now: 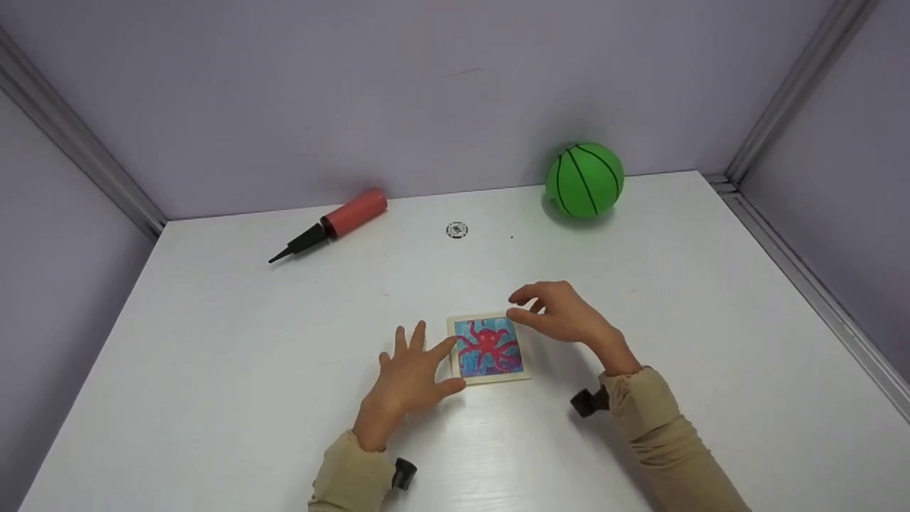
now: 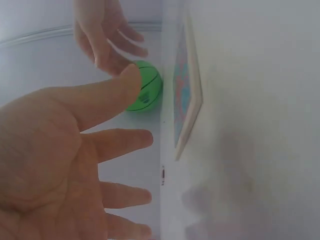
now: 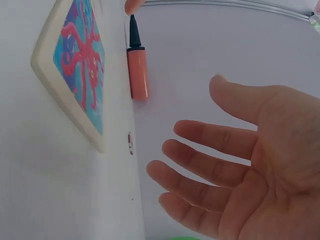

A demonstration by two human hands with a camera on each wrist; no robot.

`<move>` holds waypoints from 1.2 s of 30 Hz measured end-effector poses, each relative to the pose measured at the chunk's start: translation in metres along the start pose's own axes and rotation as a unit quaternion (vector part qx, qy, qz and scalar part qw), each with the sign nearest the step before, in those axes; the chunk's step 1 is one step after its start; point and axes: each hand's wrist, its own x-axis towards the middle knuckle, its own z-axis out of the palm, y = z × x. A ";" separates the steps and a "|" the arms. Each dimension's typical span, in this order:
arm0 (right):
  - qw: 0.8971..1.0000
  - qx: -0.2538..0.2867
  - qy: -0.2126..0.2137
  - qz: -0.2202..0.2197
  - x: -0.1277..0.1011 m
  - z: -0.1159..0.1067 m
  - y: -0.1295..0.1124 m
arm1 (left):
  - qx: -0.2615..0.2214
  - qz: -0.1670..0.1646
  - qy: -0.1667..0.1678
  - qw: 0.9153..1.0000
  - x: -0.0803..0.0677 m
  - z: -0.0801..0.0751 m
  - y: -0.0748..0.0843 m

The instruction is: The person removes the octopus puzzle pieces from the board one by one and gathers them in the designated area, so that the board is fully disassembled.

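Observation:
A square picture tile (image 1: 488, 350) with a cream border and a pink octopus on blue lies flat on the white table in front of me. My left hand (image 1: 410, 375) is spread at its left side, thumb and forefinger reaching over its edge in the head view. In the left wrist view a gap shows between those fingers and the tile (image 2: 186, 90). My right hand (image 1: 561, 311) hovers by the top right corner with loosely bent fingers. From the right wrist, the tile (image 3: 80, 65) stands apart from that hand (image 3: 240, 165), which holds nothing.
A red hand pump (image 1: 353, 214) with a black nozzle lies at the back left. Near the back wall at the right sits a green ball (image 1: 586, 180) with black lines. A small round black-and-white mark (image 1: 457, 230) is between them. Walls enclose the table's back and sides.

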 end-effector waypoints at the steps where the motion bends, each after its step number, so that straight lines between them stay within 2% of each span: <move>1: 1.000 0.004 -0.007 0.003 0.004 0.004 0.000 | 0.002 -0.004 0.000 1.000 0.002 0.003 0.001; 6: 0.999 0.022 -0.031 0.013 0.025 0.018 -0.001 | 0.005 -0.004 -0.002 1.000 0.009 0.014 0.005; 11: 0.999 0.022 -0.039 0.022 0.037 0.028 0.002 | -0.011 0.019 0.000 1.000 0.016 0.021 0.004; 17: 0.998 0.028 -0.045 0.034 0.044 0.035 0.005 | -0.010 0.039 -0.002 0.999 0.021 0.023 0.001; 26: 0.997 0.046 -0.049 0.037 0.053 0.047 0.009 | 0.010 0.050 -0.002 0.999 0.023 0.024 -0.001; 34: 0.998 0.043 -0.048 -0.017 0.059 0.053 0.007 | 0.055 0.057 0.010 0.997 0.023 0.025 0.001; 36: 0.998 0.040 -0.054 -0.021 0.060 0.054 0.006 | 0.053 0.055 0.010 0.997 0.022 0.025 0.001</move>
